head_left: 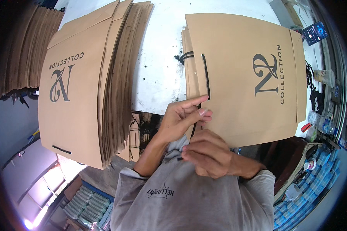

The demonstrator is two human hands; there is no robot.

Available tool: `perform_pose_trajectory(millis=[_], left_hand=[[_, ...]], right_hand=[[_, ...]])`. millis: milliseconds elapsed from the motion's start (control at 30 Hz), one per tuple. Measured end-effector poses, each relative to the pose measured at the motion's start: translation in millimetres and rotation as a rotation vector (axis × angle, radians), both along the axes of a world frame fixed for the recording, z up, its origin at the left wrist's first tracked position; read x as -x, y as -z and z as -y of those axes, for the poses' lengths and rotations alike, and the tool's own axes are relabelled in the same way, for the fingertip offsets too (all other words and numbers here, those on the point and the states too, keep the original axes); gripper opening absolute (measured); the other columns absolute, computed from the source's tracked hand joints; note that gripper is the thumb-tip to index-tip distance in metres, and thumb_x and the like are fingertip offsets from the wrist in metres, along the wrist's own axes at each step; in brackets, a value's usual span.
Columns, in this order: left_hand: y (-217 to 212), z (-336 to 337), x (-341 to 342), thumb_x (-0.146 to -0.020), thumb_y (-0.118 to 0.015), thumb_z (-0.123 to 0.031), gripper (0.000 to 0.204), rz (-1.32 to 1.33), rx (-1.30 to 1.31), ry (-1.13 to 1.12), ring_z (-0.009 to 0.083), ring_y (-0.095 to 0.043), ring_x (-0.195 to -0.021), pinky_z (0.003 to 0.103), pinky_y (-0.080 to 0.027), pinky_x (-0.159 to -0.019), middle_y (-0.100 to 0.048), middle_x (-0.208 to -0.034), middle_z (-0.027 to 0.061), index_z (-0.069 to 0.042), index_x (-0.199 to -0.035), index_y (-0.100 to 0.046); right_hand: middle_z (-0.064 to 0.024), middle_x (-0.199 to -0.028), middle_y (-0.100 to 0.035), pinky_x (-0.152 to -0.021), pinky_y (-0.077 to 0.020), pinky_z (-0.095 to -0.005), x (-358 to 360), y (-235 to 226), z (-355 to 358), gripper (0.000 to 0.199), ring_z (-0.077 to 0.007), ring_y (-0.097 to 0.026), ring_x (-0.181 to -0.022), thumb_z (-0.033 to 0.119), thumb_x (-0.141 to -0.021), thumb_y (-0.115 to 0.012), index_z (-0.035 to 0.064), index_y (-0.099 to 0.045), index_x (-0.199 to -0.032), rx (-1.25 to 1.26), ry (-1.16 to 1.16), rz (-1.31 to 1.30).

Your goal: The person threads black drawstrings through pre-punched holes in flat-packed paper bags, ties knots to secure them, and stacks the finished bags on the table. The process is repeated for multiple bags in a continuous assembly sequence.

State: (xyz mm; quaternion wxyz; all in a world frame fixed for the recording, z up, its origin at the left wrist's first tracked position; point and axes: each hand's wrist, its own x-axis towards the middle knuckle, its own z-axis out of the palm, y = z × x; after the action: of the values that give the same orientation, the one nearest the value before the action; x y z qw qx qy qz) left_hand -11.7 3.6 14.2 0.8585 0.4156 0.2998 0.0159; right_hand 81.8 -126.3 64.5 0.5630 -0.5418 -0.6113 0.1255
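A brown paper bag [235, 69] lies flat on top of a few others to the right, with a dark printed logo. Its black cord handle [206, 75] runs between two holes near the bag's left edge. My left hand [185, 119] is closed at that edge, its index fingertip touching the bag by the lower hole and its thumb bent over the cord. Below it, the loose stretch of cord leads down to my right hand [210, 152], whose fingers are pinched together on it. The cord's tip is hidden in those fingers.
On the left stands a tall stack of brown bags [75, 96], with another stack [23, 50] beyond. A phone [315, 33], a plastic cup [324, 77] and a red lighter [306, 127] are along the right. The white table [158, 61] shows between the stacks.
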Motion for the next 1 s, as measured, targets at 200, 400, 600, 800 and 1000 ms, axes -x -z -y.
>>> perform_pose_trajectory(millis=[200,400,600,800,1000], left_hand=[[2,7,17,-0.092,-0.064,0.011,0.021,-0.089,-0.537,-0.293,0.0165,-0.070,-0.081,0.032,-0.059,-0.074,-0.073,-0.089,0.0107,0.002,-0.111,-0.068],[7,-19,13,-0.092,-0.068,0.008,0.006,0.259,-1.233,-0.212,0.0185,-0.071,-0.092,0.031,-0.058,-0.083,-0.073,-0.095,0.0144,0.003,-0.095,-0.067],[21,-10,7,-0.089,-0.072,0.011,0.012,0.227,-0.944,-0.303,0.0196,-0.070,-0.089,0.030,-0.057,-0.080,-0.073,-0.100,0.0152,0.005,-0.099,-0.072],[26,12,0,-0.091,-0.071,0.009,0.015,0.302,-0.989,-0.336,0.0174,-0.070,-0.088,0.027,-0.056,-0.079,-0.072,-0.102,0.0151,0.004,-0.104,-0.075],[4,22,10,-0.098,-0.065,0.002,0.009,0.130,-0.542,-0.468,0.0193,-0.070,-0.089,0.031,-0.058,-0.079,-0.072,-0.106,0.0198,0.007,-0.092,-0.069]], right_hand=[[-0.0136,-0.094,-0.067,-0.063,-0.0541,-0.0343,-28,40,-26,0.013,-0.0264,-0.067,-0.075,-0.006,-0.086,-0.070,-0.0032,-0.071,-0.098,0.366,0.399,-0.178],[-0.0141,-0.092,-0.062,-0.067,-0.0511,-0.0342,-35,34,-21,0.010,-0.0249,-0.065,-0.076,-0.003,-0.091,-0.067,-0.0017,-0.069,-0.101,0.549,0.168,-0.213],[-0.0112,-0.089,-0.061,-0.070,-0.0489,-0.0314,-45,29,-16,0.007,-0.0197,-0.061,-0.078,-0.002,-0.095,-0.064,-0.0028,-0.067,-0.102,0.605,0.120,-0.442],[-0.0065,-0.090,-0.063,-0.071,-0.0461,-0.0264,-47,36,-15,0.009,-0.0122,-0.058,-0.081,-0.003,-0.099,-0.060,-0.0031,-0.069,-0.103,0.516,0.145,-0.496],[-0.0081,-0.090,-0.064,-0.078,-0.0500,-0.0342,-39,44,-17,0.008,-0.0193,-0.062,-0.085,0.001,-0.094,-0.064,-0.0009,-0.071,-0.098,0.465,0.175,-0.457]])
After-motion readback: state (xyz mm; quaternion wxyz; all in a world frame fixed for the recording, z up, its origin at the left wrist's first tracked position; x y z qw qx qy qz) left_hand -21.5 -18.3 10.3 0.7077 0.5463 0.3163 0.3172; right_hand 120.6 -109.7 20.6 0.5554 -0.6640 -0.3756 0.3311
